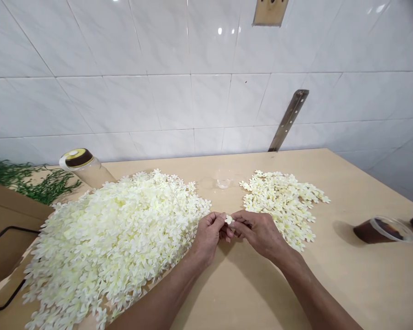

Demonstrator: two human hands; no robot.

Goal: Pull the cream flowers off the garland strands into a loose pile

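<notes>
A small white artificial flower with a pale yellow centre is pinched between my two hands over the table. My left hand is closed, its thumb and fingers on the flower's left side. From the other side my right hand also grips it, thumb and forefinger together. A big heap of loose white flowers spreads out left of my hands. On the right, just beyond my right hand, lies a smaller heap of similar flowers. The undersides of the fingers are partly hidden.
A small clear dish sits behind my hands. A lidded bottle, green plastic foliage and a cardboard box stand at the left. At right is a cup of dark drink. A metal bracket leans by the tiled wall.
</notes>
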